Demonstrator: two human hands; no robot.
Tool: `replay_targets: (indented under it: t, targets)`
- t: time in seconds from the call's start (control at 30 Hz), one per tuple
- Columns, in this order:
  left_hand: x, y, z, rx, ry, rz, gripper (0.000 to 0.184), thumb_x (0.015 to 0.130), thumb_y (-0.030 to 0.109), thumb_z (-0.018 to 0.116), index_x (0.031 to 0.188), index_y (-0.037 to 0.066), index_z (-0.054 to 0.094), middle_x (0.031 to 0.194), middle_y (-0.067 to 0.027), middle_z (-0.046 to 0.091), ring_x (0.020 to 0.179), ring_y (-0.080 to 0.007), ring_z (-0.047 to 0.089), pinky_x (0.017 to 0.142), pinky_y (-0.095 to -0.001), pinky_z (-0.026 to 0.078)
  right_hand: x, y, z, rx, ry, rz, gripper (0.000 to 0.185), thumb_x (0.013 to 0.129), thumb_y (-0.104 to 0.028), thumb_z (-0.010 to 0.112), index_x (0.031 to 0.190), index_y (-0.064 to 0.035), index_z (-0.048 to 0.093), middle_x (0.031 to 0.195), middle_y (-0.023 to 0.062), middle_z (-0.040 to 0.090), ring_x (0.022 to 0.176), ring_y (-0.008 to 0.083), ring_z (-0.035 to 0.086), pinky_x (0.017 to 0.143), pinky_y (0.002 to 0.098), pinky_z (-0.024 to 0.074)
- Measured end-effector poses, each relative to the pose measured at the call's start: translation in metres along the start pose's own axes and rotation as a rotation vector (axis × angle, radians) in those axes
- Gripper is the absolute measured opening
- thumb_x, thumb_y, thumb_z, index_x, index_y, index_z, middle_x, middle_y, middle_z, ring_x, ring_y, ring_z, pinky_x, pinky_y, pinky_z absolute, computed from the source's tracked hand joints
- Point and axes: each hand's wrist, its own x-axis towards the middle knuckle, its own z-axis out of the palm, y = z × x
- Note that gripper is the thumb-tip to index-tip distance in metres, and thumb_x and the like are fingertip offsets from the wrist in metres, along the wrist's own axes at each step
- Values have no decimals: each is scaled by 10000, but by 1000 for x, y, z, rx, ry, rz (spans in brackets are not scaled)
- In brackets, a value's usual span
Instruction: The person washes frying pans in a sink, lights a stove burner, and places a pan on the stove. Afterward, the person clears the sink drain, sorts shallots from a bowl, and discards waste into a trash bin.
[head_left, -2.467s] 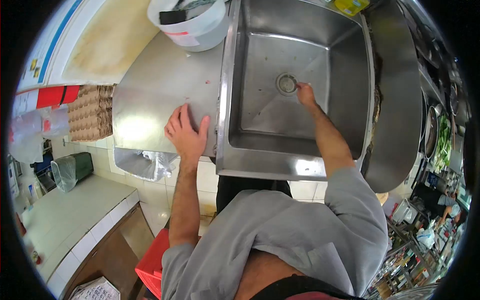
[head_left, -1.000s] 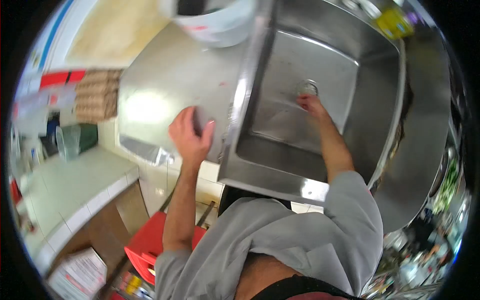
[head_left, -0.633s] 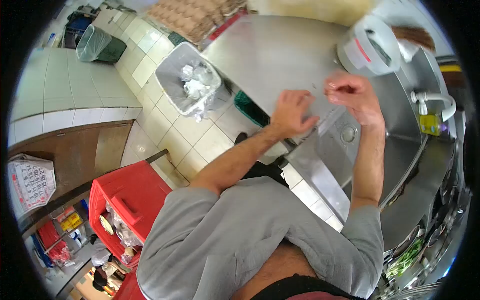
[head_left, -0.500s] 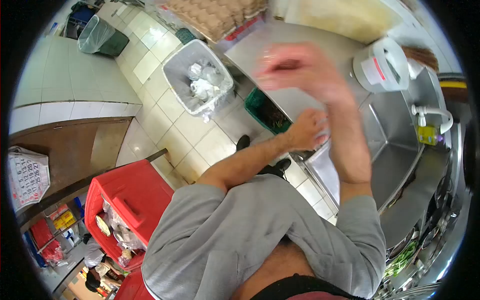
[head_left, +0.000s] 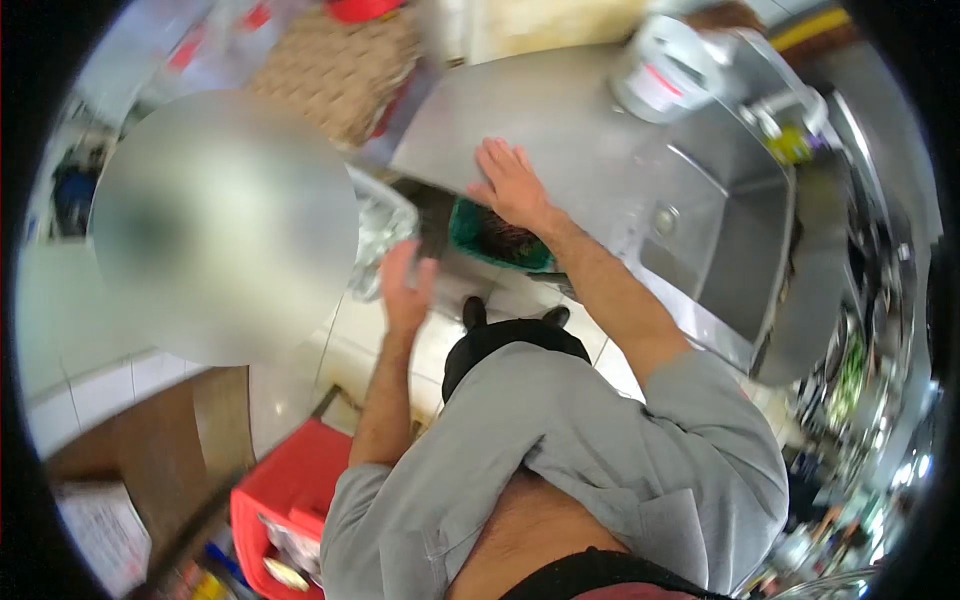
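My left hand (head_left: 405,288) hangs in the air in front of the white-lined bin (head_left: 385,205), its fingers apart and a little smeared by motion. Nothing shows in it. My right hand (head_left: 514,186) is over the near edge of the steel counter (head_left: 540,110), fingers stretched out and empty. Whether it touches the metal I cannot tell. Below that hand, under the counter, stands a green crate (head_left: 470,235) with dark contents. On the right is the steel sink (head_left: 745,235) with a white tap (head_left: 790,105).
A white bucket (head_left: 655,85) stands behind the sink. Brown egg trays (head_left: 335,75) are stacked at the counter's left end. A red container (head_left: 300,465) is at lower left. A large round blurred patch (head_left: 225,225) hides part of the left side.
My hands have moved apart: the left towards the bin, the right down to the counter edge with its fingers straightened. The view has shifted, and a blurred patch now covers the left side.
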Motion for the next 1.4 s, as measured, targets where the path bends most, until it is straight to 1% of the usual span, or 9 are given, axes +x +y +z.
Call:
replay_targets:
  t: [0.17,0.33,0.4,0.5,0.63,0.7,0.77,1.13,1.4]
  targets:
    - [88,-33,8,340,-44,13,522,818,329,517,1219,20,390,1243,-187,397,1148,-340,355,946,-493,248,-64,110,-127,-383,-56,622,683,842,-516,346,1312,-30,255,1324,166,327,1263,336,221,1038,464,128]
    - [126,-11,84,661,-276,-41,657,845,499,357,1324,63,247,1392,-151,189,1292,-308,142,966,-618,39,-206,208,-197,-319,147,1198,523,791,-378,519,1193,-52,443,1198,189,458,1133,310,428,982,452,277]
    - [114,25,126,764,-352,-18,661,850,511,317,1329,62,240,1408,-130,156,1300,-313,114,960,-628,10,-269,230,-200,-311,259,909,372,774,-211,547,1114,-60,520,1068,190,546,1013,298,524,875,394,403]
    - [79,99,193,667,-541,257,610,861,484,320,1333,105,249,1407,-118,165,1297,-322,112,980,-603,14,-318,215,-211,63,268,1092,252,775,-116,508,1003,-37,582,949,187,591,883,319,575,766,358,463]
    - [21,215,266,489,-860,637,576,857,480,348,1316,135,301,1395,-95,211,1294,-284,149,990,-591,35,-340,224,-206,-232,440,991,213,767,-204,540,896,-54,618,829,186,607,801,339,584,731,400,465]
    - [0,258,297,487,-998,752,566,856,479,353,1309,141,317,1392,-90,224,1288,-277,176,991,-587,44,-349,218,-211,-246,309,842,390,698,-187,580,1076,-97,552,951,198,579,895,337,556,814,406,444]
    - [-15,281,333,376,-1289,374,567,838,479,404,1287,136,357,1374,-91,265,1278,-264,213,990,-588,61,-360,206,-219,-179,403,766,475,709,-98,521,1180,-98,460,1121,194,498,1028,341,487,875,415,394]
    - [144,324,483,178,-726,732,530,766,262,592,1232,90,408,1306,-137,346,1197,-307,332,963,-461,293,-447,274,-261,-317,444,860,541,686,47,448,1209,-90,438,1241,229,380,1124,361,406,951,401,338]
    - [254,379,583,184,-582,989,504,743,106,596,1210,60,412,1283,-141,364,1176,-323,345,975,-399,295,-429,247,-290,83,222,1193,464,718,-62,497,1177,-130,486,985,180,583,952,360,543,828,403,446]
